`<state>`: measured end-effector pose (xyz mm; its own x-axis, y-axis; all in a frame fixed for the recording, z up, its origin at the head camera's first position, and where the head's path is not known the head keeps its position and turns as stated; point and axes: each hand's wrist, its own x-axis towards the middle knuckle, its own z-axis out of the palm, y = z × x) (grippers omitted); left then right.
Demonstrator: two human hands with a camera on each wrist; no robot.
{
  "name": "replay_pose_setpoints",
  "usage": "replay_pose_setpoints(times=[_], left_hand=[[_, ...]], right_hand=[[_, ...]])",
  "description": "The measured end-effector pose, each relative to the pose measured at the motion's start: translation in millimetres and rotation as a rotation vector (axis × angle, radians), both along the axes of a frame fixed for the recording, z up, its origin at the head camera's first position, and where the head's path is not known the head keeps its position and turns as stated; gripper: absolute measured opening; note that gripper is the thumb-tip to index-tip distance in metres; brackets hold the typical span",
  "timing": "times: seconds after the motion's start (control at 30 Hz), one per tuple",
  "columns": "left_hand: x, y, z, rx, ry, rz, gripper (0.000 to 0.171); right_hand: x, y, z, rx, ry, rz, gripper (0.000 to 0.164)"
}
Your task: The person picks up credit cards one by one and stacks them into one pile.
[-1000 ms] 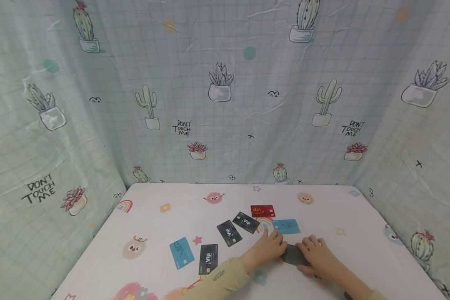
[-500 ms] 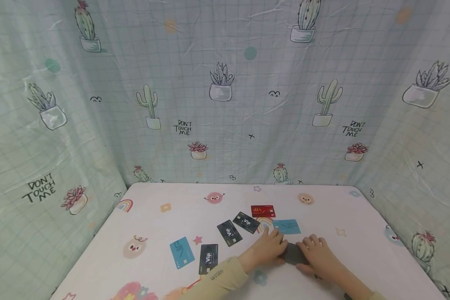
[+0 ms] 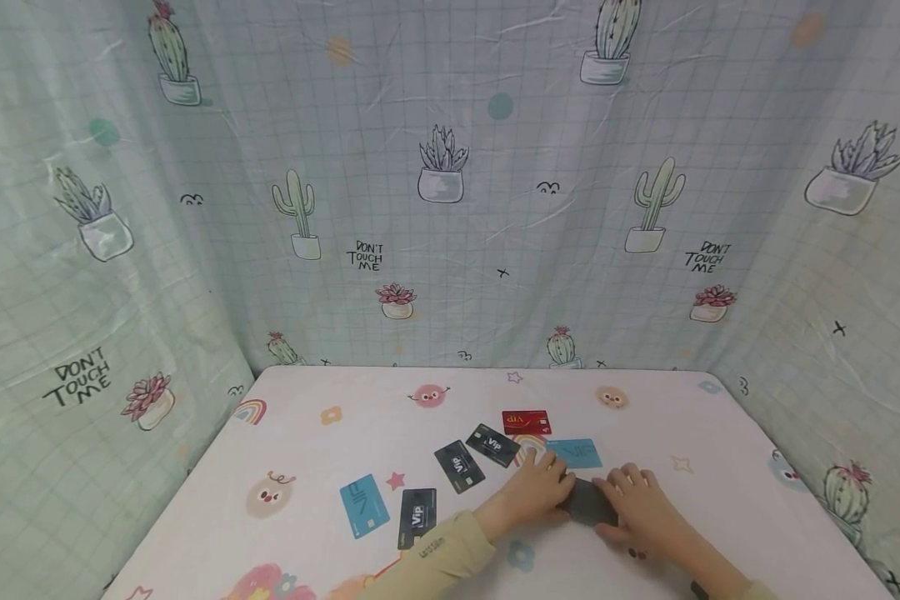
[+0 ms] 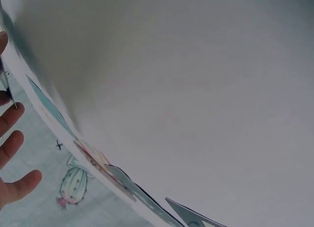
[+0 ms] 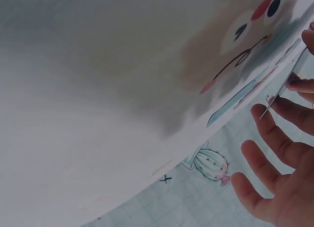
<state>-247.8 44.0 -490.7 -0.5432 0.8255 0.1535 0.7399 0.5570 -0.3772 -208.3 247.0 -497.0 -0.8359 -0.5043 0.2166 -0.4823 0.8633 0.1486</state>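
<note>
A dark card [image 3: 589, 503] is held between my two hands, low and right of centre in the head view. My left hand [image 3: 534, 487] pinches its left end between thumb and fingers. At the opposite end, my right hand [image 3: 640, 510] grips it the same way. The right wrist view shows the card edge-on as a thin line [image 5: 283, 85], raised off the table between thumb and fingertips, the other fingers spread below. Only fingertips [image 4: 14, 114] of the left hand show at the border of the left wrist view. Whatever is on the card's face is too dark to read.
On the white patterned table [image 3: 300, 450] lie a red VIP card [image 3: 526, 422], a blue card [image 3: 576, 453] just beyond my hands, another blue card [image 3: 364, 506] at left, and black Vip cards [image 3: 417, 515] between. A dark item [image 3: 698, 590] shows beside my right forearm. Cactus-print curtain [image 3: 450, 275] encloses the table.
The dark card has tilted a little, so more of its face shows to the head camera. Both hands have shifted very slightly and keep their hold. The other cards lie still.
</note>
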Motion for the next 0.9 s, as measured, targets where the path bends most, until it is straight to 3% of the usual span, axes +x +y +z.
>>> replay_pose_setpoints(times=[0.27, 0.63, 0.9], left_hand=[[-2.0, -1.1, -1.7, 0.000, 0.024, 0.000, 0.050], [-8.7, -3.5, -5.7, 0.038, -0.003, 0.011, 0.051], [-11.0, -6.0, -3.7, 0.032, 0.024, 0.018, 0.054]], right_hand=[[-0.5, 0.5, 0.1, 0.001, 0.051, 0.023, 0.059], [-6.6, -5.0, 4.7, -0.011, -0.035, -0.050, 0.059], [-12.8, -4.0, 3.6, 0.020, 0.027, -0.029, 0.058]])
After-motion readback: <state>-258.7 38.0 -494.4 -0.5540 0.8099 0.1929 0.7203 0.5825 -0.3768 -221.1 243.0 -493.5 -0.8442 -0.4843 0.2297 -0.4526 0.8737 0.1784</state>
